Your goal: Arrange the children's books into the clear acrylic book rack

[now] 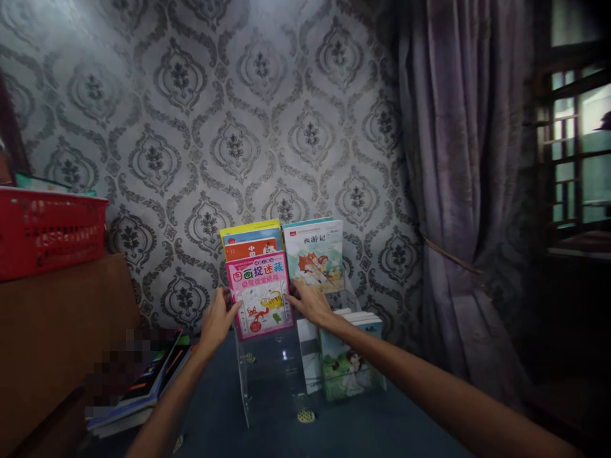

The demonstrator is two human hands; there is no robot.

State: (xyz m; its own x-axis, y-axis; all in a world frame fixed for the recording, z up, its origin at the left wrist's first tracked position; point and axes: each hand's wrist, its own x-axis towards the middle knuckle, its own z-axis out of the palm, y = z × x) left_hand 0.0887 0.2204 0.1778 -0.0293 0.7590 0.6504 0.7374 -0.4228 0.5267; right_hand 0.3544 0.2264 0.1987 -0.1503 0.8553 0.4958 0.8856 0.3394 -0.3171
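Note:
A pink children's picture book [260,296] with a fox and a tiger on its cover stands upright between my hands. My left hand [218,320] grips its left edge, thumb on the front. At the right edge my right hand [310,304] holds it with the fingers partly behind. Right behind it rise an orange book [251,248], a blue book and a yellow book. They stand in the upper left of a clear acrylic book rack [242,381]. Beside them, in the upper right, is a white-topped book [315,254] with an illustrated cover.
Several books with a green cover in front [351,366] fill the rack's lower right. A stack of books [153,381] lies at left on the dark table [267,439]. A red basket [52,232] sits on a cardboard box [62,331]. Patterned wall behind, curtain [458,191] at right.

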